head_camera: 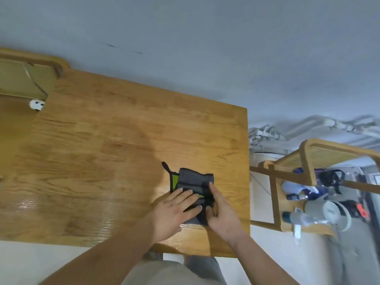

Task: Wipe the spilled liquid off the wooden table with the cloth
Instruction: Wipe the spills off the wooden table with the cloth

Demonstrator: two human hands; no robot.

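A folded grey cloth (194,181) with a green inner side and a black hanging loop lies near the right front corner of the wooden table (102,151). My left hand (174,210) lies flat on the cloth's near left part, fingers straight and spread. My right hand (222,212) rests on the cloth's right side, index finger stretched along its edge and thumb tucked against the fold. The near part of the cloth is hidden under both hands. I cannot make out any liquid on the wood; only a glossy patch (28,204) shows at the front left.
A wooden chair (308,161) stands right of the table, its seat loaded with bottles, a white roll and dark items. Another chair with a tan cushion (18,79) is at the far left. The grey wall (185,48) runs behind the table.
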